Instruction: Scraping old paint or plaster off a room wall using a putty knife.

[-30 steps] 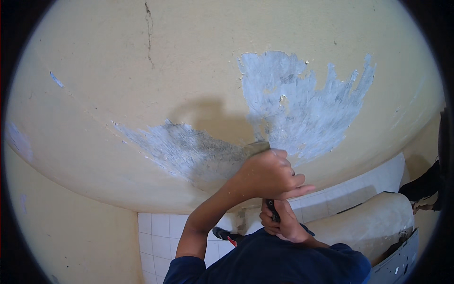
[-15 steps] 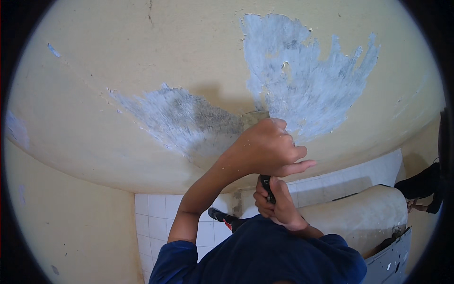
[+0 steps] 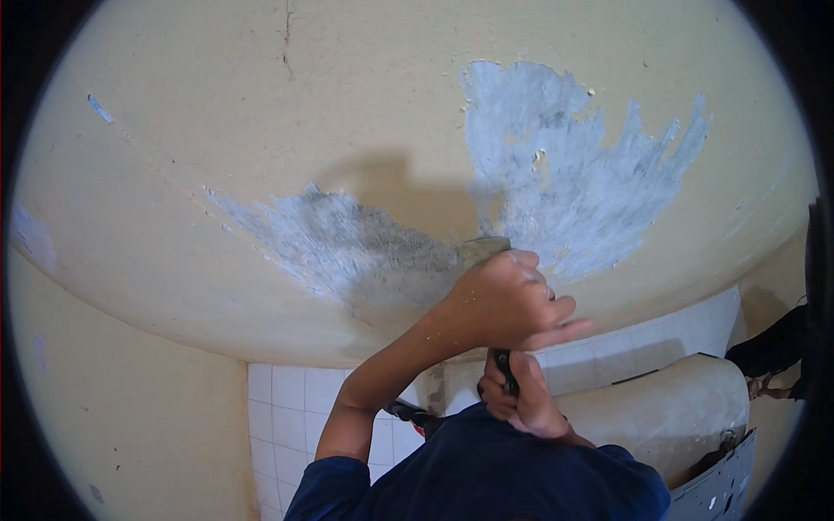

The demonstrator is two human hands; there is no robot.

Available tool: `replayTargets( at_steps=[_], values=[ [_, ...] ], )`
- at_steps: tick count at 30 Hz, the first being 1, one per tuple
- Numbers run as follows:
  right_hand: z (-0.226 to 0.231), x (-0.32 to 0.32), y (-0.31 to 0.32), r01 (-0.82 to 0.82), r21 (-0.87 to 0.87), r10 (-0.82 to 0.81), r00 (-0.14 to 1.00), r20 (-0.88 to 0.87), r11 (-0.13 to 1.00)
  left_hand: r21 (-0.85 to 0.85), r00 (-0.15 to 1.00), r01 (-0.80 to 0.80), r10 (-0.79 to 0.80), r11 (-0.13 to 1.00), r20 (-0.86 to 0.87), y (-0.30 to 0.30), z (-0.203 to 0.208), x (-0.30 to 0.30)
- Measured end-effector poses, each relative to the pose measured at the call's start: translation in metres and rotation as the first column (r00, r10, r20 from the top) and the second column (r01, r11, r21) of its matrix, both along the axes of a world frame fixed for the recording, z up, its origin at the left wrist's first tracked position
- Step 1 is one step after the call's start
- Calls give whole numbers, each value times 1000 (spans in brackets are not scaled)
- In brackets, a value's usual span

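Note:
A scraper with a broad, dull blade (image 3: 486,248) is held against the beige wall (image 3: 373,104), its edge between two patches of bare grey surface. My right hand (image 3: 532,399) is wrapped round its black handle (image 3: 505,372), below the blade. Higher up, my left hand (image 3: 512,300) closes over the tool just behind the blade, its little finger sticking out to the right. The left palm and the scraper's middle are hidden. One stripped patch (image 3: 573,174) spreads to the upper right with ragged paint edges; the other stripped patch (image 3: 347,239) reaches left.
White floor tiles (image 3: 287,408) lie below the wall. To the right stands a beige, curved-looking surface (image 3: 651,408) with a grey panel (image 3: 721,473) beside it. Part of another person in dark clothing (image 3: 773,343) is at the far right. A thin crack (image 3: 287,43) runs down the upper wall.
The whole view has shifted, so wall, hands and scraper appear lower and slightly further right. Both hands keep their hold; the blade stays at about the same place on the wall.

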State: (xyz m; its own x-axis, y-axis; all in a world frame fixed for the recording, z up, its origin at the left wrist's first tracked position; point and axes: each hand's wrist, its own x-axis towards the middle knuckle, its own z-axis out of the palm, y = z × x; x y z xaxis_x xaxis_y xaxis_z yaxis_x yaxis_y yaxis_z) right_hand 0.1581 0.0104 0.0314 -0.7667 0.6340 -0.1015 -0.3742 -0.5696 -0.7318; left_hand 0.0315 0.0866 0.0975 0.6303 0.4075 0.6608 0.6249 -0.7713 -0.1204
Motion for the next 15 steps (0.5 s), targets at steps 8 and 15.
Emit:
replayTargets(
  at_steps=[8,15],
  values=[
    [8,-1,-1,-87,50,87,996,-1,995,-104,1000,5,-6,995,-6,-10,20,-6],
    [-3,11,18,-210,109,214,977,-25,972,9,984,-129,129,992,-120,-19,8,2]
  ],
)
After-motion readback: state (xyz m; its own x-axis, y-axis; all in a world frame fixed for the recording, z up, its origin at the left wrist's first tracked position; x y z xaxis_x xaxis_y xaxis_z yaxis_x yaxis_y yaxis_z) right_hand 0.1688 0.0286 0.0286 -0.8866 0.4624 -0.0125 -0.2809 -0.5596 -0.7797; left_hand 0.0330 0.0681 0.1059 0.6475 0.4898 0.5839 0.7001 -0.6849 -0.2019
